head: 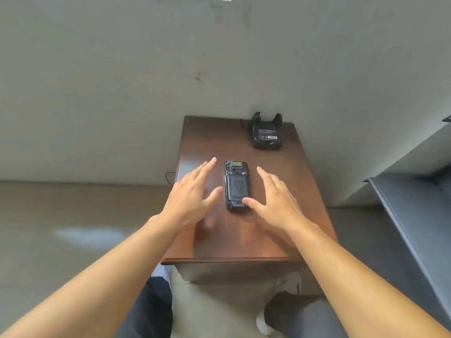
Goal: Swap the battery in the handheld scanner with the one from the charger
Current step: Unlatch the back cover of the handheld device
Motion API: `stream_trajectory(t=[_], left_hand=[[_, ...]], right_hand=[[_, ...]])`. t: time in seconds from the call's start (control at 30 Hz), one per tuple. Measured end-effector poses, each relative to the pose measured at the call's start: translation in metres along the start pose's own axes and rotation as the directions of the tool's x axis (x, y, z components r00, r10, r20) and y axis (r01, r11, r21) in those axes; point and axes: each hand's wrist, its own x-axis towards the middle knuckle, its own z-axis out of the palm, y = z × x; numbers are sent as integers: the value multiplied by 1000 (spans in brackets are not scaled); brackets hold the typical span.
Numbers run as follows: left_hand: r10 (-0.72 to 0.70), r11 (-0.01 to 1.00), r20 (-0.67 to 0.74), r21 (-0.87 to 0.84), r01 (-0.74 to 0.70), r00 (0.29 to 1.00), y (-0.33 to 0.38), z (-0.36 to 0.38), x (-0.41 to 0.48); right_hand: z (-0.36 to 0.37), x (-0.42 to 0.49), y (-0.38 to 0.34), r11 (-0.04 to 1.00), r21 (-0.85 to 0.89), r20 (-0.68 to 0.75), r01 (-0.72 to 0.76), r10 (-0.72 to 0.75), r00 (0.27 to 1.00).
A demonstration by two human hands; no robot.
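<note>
On the bench (244,240), head view: one small brown wooden top with a glossy finish, set against a plain grey wall (122,81), its near edge just above my legs. Item one, handheld scanner (235,185): black, lying face down near the middle of the bench, long axis pointing away from me, back cover on, yellow label at its far end. Item two, charger (265,132): black cradle at the far right corner, close to the wall, well apart from the scanner. Item three, battery (267,134): dark, labelled, seated in the charger. My left hand (192,191): fingers spread wide, empty, hovering just left of the scanner, thumb near its edge. My right hand (273,201): likewise wide and empty, just right of the scanner, thumb tip over its near end; I cannot tell whether it touches. Surroundings: pale tiled floor (73,215), a thin black cable (169,178) beside the bench's left side, dark grey shelving (415,203) to the right.
</note>
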Motion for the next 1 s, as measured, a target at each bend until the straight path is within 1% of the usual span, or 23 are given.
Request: stream_trajectory(t=[0.1, 0.2, 0.33, 0.4, 0.5, 0.6, 0.73, 0.87, 1.0], left_hand=[[-12, 990, 4, -142, 13, 1000, -13, 29, 27], [9, 975, -25, -223, -14, 1000, -22, 52, 48], [47, 978, -94, -199, -65, 994, -31, 63, 69], [61, 977, -72, -200, -74, 996, -35, 62, 77], [120, 978, 2, -174, -118, 993, -41, 52, 89], [100, 973, 36, -213, -90, 994, -43, 45, 97], [63, 963, 36, -264, -52, 997, -41, 44, 100], [1, 956, 25, -292, 6, 1000, -38, 44, 103], [-19, 954, 16, -299, 23, 1000, -36, 45, 103]], right_hand=[[17, 28, 20, 996, 87, -22, 4, -2, 1000], [30, 52, 35, 990, 139, -73, 24, -14, 997], [41, 76, 48, 979, 190, -176, 79, -45, 983], [41, 86, 52, 971, 195, -228, 140, -94, 969], [35, 98, 53, 955, 219, -241, 199, -144, 960], [33, 105, 51, 927, 287, -237, 240, -174, 956], [36, 109, 51, 886, 373, -252, 275, -188, 949], [38, 112, 51, 866, 403, -276, 295, -193, 942], [41, 113, 53, 845, 423, -316, 326, -200, 927]])
